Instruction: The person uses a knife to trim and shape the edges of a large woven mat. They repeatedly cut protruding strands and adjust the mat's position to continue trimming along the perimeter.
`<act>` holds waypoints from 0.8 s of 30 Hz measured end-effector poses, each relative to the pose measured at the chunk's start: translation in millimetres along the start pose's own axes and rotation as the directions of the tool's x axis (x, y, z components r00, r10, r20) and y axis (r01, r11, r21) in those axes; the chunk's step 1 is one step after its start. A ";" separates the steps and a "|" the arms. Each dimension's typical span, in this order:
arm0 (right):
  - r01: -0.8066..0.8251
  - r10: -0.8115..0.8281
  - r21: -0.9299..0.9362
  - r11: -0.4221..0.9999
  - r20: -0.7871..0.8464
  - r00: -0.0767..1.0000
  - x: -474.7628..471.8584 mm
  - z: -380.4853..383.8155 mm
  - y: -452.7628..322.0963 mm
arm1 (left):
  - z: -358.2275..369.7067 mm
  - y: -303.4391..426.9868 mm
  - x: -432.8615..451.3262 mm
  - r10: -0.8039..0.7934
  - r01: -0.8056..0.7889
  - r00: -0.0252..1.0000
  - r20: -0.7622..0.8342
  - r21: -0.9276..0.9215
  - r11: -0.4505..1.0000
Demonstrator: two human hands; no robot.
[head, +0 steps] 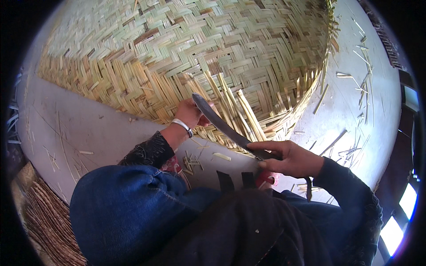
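Observation:
A large mat (213, 43) woven from flat pale green and tan splints, possibly bamboo or cane, spreads before me. Several loose splint ends (241, 111) stand up along its near edge. My left hand (193, 113), with a silver bangle on the wrist, is closed at this edge on some splints; the blade partly hides its fingers. My right hand (288, 158) grips a dark, curved sickle-like knife (226, 129) near its base. The blade slants up and left across the splints, its tip over my left hand. A thin curled end hangs below my right hand.
Splint offcuts (191, 163) lie on the smooth grey floor (100, 126) near my red shoes (266, 178). More scraps (349, 153) are strewn at right. A bundle of brown strips (50, 222) lies at lower left. My blue denim knee (116, 206) is bent close to the mat.

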State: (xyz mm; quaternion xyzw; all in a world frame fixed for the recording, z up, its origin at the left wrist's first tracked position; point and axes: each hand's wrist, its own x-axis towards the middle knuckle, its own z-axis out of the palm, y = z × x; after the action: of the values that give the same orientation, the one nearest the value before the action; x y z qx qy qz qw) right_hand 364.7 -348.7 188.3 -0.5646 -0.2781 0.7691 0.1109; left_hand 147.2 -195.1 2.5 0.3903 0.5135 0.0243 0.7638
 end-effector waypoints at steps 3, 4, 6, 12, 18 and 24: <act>-0.046 0.043 -0.058 0.997 -0.056 0.998 8.8 -1.9 9.6 | 3.1 -6.1 -3.6 0.010 -0.015 0.999 -0.035 -0.130 0.991; -0.017 0.012 -0.057 0.998 -0.075 0.997 15.8 -0.6 12.9 | 2.5 -7.3 -3.9 0.008 -0.013 0.999 -0.048 -0.120 0.993; -0.001 -0.018 -0.127 0.992 -0.150 0.989 23.4 -1.4 18.3 | 0.2 -9.8 -4.6 0.015 -0.018 0.999 -0.033 -0.100 0.995; 0.035 -0.146 -0.441 0.897 -0.219 0.965 33.5 -4.2 23.8 | -7.1 -12.1 -7.3 0.045 -0.044 0.999 -0.001 -0.155 0.987; -0.007 -0.308 -0.686 0.727 -0.335 0.891 64.2 2.8 22.9 | -6.6 -3.8 -5.8 -0.043 0.038 0.999 -0.022 -0.223 0.974; -0.102 -0.298 -0.692 0.715 -0.433 0.851 96.8 22.3 34.0 | -10.1 7.0 -4.5 -0.103 0.104 0.995 0.016 -0.228 0.968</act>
State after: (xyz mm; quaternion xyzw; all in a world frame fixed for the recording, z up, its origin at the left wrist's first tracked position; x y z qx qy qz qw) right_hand 316.1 -336.5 96.0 -0.7322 -0.5354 0.4210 0.0043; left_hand 139.5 -186.5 8.6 0.2723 0.5255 0.0427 0.8049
